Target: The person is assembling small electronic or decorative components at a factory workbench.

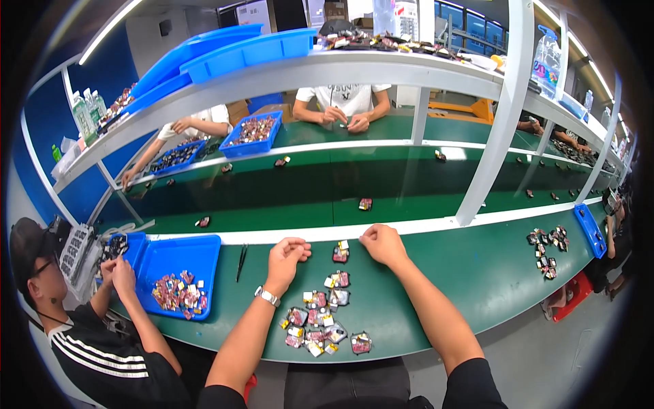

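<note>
Apparent piece-handling step: circuit module (341, 253) at the cluster's (318, 317) 12 o'clock, left hand (287, 260) at its 9, right hand (384, 245) at its 3, fingers narrowly curled, hold indiscernible; next grasp calls for a pinch.

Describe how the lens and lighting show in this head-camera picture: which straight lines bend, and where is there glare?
Head view: the white shelf edge arches upward and the near edge of the green workbench bows downward; head view: black vignetting fills the corners; head view: the ceiling strip light at upper left glares white, and the glossy conveyor belt shows pale reflections.
</note>
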The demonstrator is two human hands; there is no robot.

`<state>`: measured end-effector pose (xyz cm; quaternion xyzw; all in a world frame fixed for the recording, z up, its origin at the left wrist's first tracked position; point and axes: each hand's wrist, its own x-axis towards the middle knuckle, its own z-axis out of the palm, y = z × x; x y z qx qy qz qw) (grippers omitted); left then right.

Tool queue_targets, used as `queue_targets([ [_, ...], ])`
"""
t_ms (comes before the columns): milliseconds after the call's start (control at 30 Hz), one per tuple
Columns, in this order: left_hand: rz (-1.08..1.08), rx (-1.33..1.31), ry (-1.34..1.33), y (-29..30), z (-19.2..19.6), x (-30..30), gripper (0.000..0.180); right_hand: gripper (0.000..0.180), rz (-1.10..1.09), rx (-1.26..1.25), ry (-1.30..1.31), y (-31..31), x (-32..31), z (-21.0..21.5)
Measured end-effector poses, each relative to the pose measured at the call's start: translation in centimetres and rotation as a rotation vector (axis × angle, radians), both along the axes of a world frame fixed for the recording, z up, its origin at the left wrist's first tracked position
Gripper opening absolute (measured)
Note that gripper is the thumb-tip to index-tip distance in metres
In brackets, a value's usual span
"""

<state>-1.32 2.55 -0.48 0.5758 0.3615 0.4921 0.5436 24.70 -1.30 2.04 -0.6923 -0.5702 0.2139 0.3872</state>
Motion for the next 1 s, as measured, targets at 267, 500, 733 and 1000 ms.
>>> queue_targets([
  [267,-0.002,-0.025,0.083,0.6,0.4,0.5,0.016,0.039,0.109,-0.053,-0.309,-0.7,-6.2,1.0],
  [500,-0.225,-0.093,0.236,2.2,2.5,0.5,0.025,0.047,0.31,0.11,0.102,0.2,-5.9,-0.4],
  [733,-0.498,0.049,0.343,2.9,1.9,0.4,0.024,0.042,0.467,0.157,0.113,0.0,-5.4,1.6],
  [1000,-0.45,-0.134,0.088,1.1,2.3,0.8,0.041,0.032,0.315,0.574,-0.243,0.0,-6.2,0.7],
])
